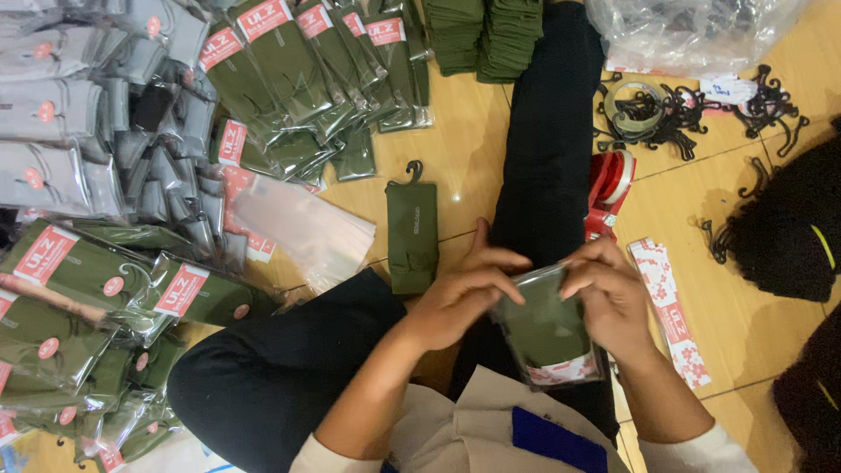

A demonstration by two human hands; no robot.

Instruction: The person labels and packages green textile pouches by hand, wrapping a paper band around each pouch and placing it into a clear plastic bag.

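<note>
The left hand and the right hand hold 1 clear plastic sleeve with a folded dark green cloth item inside above the person's lap, over the black trouser leg that stretches out across the wooden floor. The left fingers are closed on the sleeve's upper left edge, thumb on top; the right fingers are curled over and pinching its upper right corner. The sleeve's lower end, with a red-and-white patterned strip, points toward the person's body. Just left of the left hand, on the floor, lies an unpacked dark green folded item with a black plastic hook. Beside that, further left, rests a loose pile of empty clear plastic sleeves. Along the left edge of the floor are heaps of packed green items with red labels and packed grey items. To the right of the outstretched leg stands a red tape dispenser, with a heap of black plastic hooks beyond it and a strip of red-and-white stickers near the right hand.
</note>
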